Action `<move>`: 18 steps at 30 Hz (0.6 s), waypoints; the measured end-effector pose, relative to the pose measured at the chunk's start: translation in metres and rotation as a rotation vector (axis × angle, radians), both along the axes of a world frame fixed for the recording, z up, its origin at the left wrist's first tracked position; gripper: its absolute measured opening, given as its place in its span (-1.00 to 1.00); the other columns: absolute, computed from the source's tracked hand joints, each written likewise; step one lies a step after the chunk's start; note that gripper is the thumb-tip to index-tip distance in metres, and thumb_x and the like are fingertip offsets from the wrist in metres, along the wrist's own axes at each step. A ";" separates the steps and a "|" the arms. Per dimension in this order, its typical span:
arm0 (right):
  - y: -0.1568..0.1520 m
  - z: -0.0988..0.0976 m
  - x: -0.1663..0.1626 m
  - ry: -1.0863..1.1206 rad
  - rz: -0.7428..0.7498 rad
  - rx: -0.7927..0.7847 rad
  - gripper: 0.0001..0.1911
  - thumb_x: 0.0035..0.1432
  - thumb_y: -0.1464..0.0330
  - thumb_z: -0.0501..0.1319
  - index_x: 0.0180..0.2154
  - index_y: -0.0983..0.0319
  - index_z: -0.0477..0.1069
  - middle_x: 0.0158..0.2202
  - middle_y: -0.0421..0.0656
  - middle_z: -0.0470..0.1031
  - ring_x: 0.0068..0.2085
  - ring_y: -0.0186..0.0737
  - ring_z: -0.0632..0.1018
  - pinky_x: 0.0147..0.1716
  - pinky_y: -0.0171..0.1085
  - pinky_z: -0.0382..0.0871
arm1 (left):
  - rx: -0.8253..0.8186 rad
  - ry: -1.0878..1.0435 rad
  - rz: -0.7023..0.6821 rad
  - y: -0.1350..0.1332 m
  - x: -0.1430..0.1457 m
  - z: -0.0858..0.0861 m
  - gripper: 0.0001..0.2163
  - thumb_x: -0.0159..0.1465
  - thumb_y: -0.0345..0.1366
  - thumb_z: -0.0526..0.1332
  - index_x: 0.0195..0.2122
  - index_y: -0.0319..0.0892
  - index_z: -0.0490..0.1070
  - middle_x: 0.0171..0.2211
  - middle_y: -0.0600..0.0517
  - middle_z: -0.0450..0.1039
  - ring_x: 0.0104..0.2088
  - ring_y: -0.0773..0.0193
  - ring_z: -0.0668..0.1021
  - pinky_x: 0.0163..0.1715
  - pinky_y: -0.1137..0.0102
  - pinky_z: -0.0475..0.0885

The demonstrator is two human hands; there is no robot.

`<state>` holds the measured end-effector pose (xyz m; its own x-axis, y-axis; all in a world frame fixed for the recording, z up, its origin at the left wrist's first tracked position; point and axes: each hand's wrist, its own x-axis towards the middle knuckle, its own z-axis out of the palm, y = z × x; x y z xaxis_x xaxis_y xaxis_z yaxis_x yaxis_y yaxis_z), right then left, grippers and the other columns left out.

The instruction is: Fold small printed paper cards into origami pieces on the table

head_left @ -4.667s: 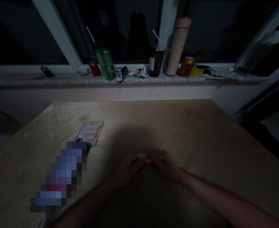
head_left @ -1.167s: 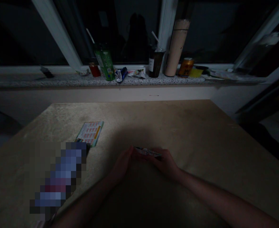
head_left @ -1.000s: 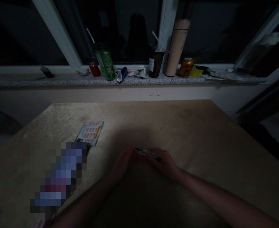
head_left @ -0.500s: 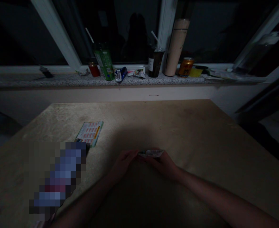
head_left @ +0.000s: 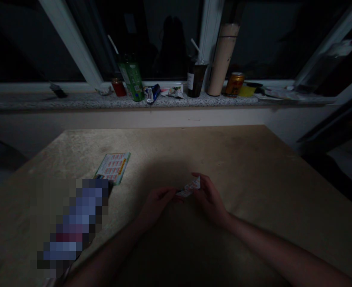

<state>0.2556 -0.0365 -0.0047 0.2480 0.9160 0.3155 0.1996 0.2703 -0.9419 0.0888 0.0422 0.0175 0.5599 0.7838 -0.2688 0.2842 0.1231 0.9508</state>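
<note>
A small folded piece of printed paper (head_left: 190, 187), pale with reddish marks, is held between my hands above the wooden table (head_left: 236, 155). My left hand (head_left: 158, 202) pinches its left end with thumb and fingers. At the other end, my right hand (head_left: 210, 201) grips the paper between thumb and fingers, one fingertip reaching out beyond its upper edge. Dim light hides the exact folds and part of the left fingertips.
A printed card or booklet (head_left: 113, 167) lies on the table's left, beside a blurred-out, pixelated area (head_left: 80, 219). Along the window sill (head_left: 170, 103) stand a green container (head_left: 132, 79), a dark cup with a straw (head_left: 196, 79), a pinkish tumbler (head_left: 224, 59) and an orange can (head_left: 235, 84).
My right hand has turned and its fingers have lifted. The paper's right end has tilted upward and its shape looks more folded. My left hand has barely moved.
</note>
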 end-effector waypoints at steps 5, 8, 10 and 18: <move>-0.002 -0.003 0.002 -0.100 -0.103 0.061 -0.83 0.26 0.32 0.04 -0.18 0.16 0.36 -0.26 -0.12 0.48 -0.24 -0.22 0.51 -0.25 -0.27 0.39 | 0.015 -0.051 0.027 0.000 -0.001 0.000 -0.79 0.20 -0.20 0.18 -0.30 -0.17 0.56 -0.38 0.05 0.60 -0.28 0.16 0.58 -0.21 0.38 0.39; -0.002 -0.003 0.002 -0.143 -0.117 0.067 -0.82 0.26 0.34 0.03 -0.18 0.18 0.38 -0.29 -0.12 0.49 -0.27 -0.23 0.51 -0.28 -0.29 0.39 | -0.007 -0.127 0.075 0.002 -0.002 -0.005 -0.78 0.20 -0.16 0.19 -0.30 -0.17 0.56 -0.35 0.03 0.60 -0.26 0.15 0.58 -0.19 0.36 0.39; -0.003 -0.002 0.002 -0.162 -0.135 0.064 -0.82 0.26 0.35 0.02 -0.23 0.19 0.39 -0.36 -0.15 0.48 -0.33 -0.25 0.50 -0.35 -0.32 0.37 | -0.015 -0.158 0.093 0.004 -0.003 -0.011 -0.76 0.20 -0.14 0.19 -0.32 -0.19 0.56 -0.36 0.00 0.60 -0.25 0.13 0.58 -0.18 0.35 0.39; -0.004 0.002 0.003 -0.245 -0.079 0.081 -0.71 0.29 0.39 -0.02 -0.42 0.22 0.38 -0.46 -0.18 0.45 -0.41 -0.30 0.47 -0.39 -0.35 0.32 | -0.020 -0.247 0.123 0.008 -0.007 -0.026 -0.70 0.23 -0.06 0.17 -0.20 -0.17 0.51 -0.29 -0.01 0.56 -0.25 0.18 0.54 -0.20 0.39 0.38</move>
